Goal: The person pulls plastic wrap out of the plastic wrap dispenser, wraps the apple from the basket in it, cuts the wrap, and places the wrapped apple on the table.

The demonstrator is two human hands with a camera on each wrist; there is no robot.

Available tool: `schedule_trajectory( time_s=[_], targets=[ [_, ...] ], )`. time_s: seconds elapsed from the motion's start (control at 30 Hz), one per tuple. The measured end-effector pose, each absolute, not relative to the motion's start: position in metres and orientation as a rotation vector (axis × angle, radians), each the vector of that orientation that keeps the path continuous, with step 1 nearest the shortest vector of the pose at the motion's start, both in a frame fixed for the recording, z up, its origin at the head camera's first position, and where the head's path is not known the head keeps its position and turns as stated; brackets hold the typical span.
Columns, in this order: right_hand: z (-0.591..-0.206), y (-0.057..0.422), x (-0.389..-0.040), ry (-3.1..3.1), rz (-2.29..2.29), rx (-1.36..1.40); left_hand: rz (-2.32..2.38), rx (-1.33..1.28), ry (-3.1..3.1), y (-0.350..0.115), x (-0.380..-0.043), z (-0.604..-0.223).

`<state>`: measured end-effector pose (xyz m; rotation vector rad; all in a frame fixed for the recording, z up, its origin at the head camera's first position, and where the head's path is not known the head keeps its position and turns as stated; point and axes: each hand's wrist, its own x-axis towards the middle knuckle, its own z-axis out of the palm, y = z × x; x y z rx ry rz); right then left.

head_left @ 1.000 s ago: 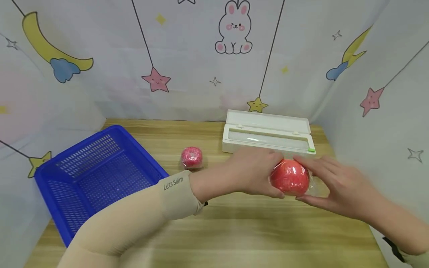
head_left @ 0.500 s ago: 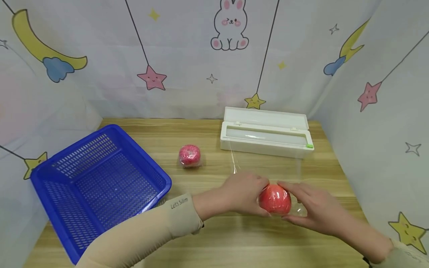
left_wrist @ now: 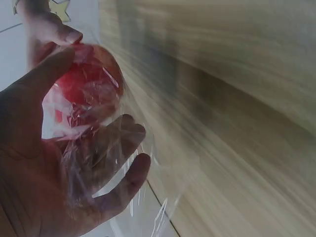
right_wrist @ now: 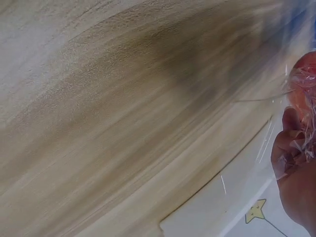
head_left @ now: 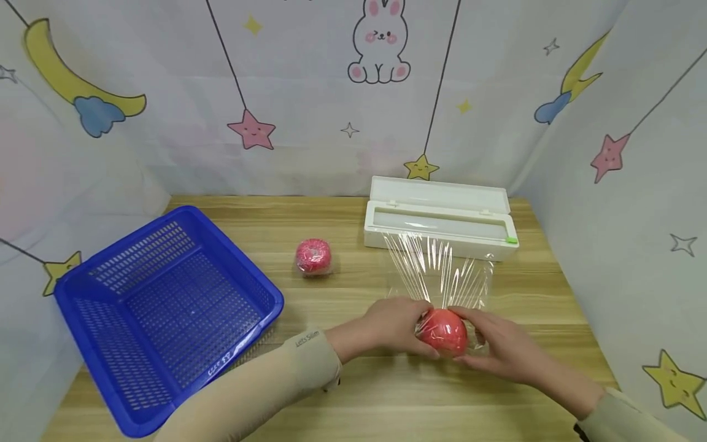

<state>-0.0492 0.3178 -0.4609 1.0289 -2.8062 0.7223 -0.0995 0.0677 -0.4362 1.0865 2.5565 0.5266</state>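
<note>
Both hands hold a red apple (head_left: pixel 444 331) wrapped in clear film, low over the table in front of the dispenser. My left hand (head_left: pixel 394 325) grips its left side, thumb toward me and fingers behind. On the opposite side, my right hand (head_left: pixel 499 347) grips it the same way. A sheet of cling film (head_left: pixel 469 279) runs from the apple back to the white cling film box (head_left: pixel 377 238), gathered into taut, shiny creases. In the left wrist view, crumpled film covers the apple (left_wrist: pixel 91 79) and drapes over the left fingers (left_wrist: pixel 133 177).
A blue plastic basket (head_left: pixel 265 285) stands at the left. Between it and the box sits a pink round item (head_left: pixel 313 256) in clear wrap. The box's lid (head_left: pixel 439 193) is up, with a small green slider (head_left: pixel 512 240) at its right end. Printed cloth (head_left: pixel 309 166) encloses the table.
Both hands have drawn the apple away from the box, toward me and slightly left. The film trailing from the box has lengthened and now shows creases fanning out toward the box.
</note>
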Motion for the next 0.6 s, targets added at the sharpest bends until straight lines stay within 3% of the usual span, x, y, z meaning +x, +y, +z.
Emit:
schedule_trajectory(
  time_s=[0.3, 0.6],
  targets=[
    [-0.482, 0.318, -0.064, -2.878, 0.819, 1.044, 0.323, 1.098, 2.692, 0.061, -0.112, -0.449],
    [-0.489, 0.323, -0.077, -3.012, 1.012, 0.960, 0.259, 1.371, 2.835, 0.067, -0.105, -0.462]
  ],
)
